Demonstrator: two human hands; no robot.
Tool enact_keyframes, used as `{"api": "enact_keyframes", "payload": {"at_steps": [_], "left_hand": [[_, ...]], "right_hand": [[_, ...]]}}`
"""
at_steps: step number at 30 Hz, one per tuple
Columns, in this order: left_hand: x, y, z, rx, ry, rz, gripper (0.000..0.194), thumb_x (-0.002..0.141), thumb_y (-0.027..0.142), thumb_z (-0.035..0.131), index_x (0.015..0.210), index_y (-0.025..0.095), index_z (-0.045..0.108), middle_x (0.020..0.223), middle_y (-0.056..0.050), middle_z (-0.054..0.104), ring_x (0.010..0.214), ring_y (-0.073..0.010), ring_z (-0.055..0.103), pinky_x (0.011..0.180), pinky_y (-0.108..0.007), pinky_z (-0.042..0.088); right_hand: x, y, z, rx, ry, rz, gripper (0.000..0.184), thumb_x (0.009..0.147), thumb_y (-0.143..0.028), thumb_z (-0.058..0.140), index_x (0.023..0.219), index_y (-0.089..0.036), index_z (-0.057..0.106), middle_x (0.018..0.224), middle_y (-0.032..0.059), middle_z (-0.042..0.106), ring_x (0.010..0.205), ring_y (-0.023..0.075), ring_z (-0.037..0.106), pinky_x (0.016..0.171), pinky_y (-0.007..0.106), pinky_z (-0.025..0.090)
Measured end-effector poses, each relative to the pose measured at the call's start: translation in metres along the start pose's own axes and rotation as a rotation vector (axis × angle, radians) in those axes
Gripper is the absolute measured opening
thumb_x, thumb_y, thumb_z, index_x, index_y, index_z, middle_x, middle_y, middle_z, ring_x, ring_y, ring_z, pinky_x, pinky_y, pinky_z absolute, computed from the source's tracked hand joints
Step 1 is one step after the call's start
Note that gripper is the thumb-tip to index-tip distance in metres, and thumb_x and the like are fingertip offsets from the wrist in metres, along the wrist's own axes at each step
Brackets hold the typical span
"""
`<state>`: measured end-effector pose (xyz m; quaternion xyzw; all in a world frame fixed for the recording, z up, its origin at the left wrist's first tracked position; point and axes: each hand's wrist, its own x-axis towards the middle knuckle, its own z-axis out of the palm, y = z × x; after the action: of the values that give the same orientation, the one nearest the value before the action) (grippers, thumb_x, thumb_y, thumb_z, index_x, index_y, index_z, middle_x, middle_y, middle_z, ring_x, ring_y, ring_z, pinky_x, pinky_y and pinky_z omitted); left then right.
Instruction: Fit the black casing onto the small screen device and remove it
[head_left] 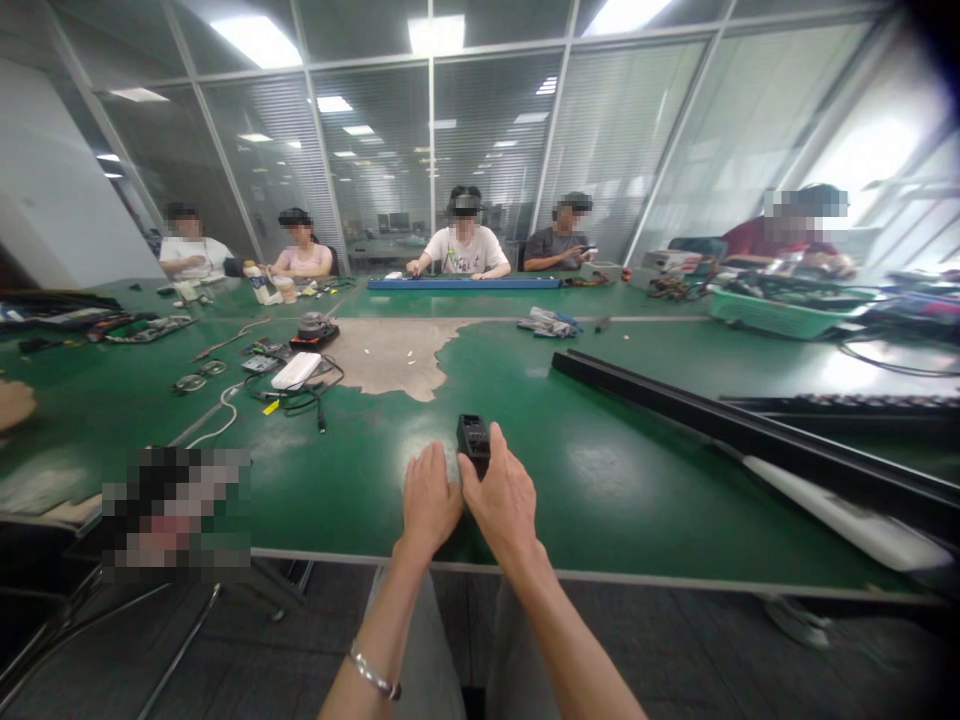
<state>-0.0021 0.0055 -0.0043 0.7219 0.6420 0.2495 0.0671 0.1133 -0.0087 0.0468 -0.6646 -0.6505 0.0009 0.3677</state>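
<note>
A small black box-shaped device (473,440) stands on the green table (615,470) near its front edge. My right hand (501,495) is wrapped round the device's lower part, thumb and fingers on either side. Beside it my left hand (428,495) rests on the table with its fingers together and stretched forward, its fingertips close to the device's left side. A metal bracelet (373,673) is on my left wrist.
A long black rail (735,420) and a white bar (847,520) lie at the right. A white adapter (295,371), cables and small parts lie at the left. A worn patch (394,355) marks the middle. Several people sit along the far side.
</note>
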Motion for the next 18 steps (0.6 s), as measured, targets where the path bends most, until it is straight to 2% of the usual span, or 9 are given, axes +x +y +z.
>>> {"api": "enact_keyframes", "payload": {"at_steps": [11, 18], "left_hand": [[0.0, 0.002, -0.005, -0.004, -0.02, 0.006, 0.057, 0.094, 0.027, 0.038, 0.147, 0.008, 0.035, 0.153, -0.016, 0.038, 0.143, -0.026, 0.033, 0.119, -0.046, 0.022], [-0.001, 0.001, -0.004, 0.015, -0.019, 0.017, 0.059, 0.09, 0.021, 0.041, 0.148, 0.007, 0.034, 0.153, -0.017, 0.037, 0.143, -0.026, 0.032, 0.12, -0.047, 0.021]], "right_hand": [[-0.012, 0.004, 0.01, -0.019, 0.002, -0.027, 0.067, 0.09, -0.034, 0.053, 0.149, -0.01, 0.031, 0.125, 0.0183, 0.063, 0.105, 0.0279, 0.064, 0.086, 0.037, 0.049], [-0.02, 0.011, 0.02, -0.022, 0.016, -0.01, 0.066, 0.091, -0.036, 0.051, 0.148, -0.008, 0.032, 0.124, 0.0172, 0.064, 0.108, 0.0292, 0.061, 0.088, 0.038, 0.049]]}}
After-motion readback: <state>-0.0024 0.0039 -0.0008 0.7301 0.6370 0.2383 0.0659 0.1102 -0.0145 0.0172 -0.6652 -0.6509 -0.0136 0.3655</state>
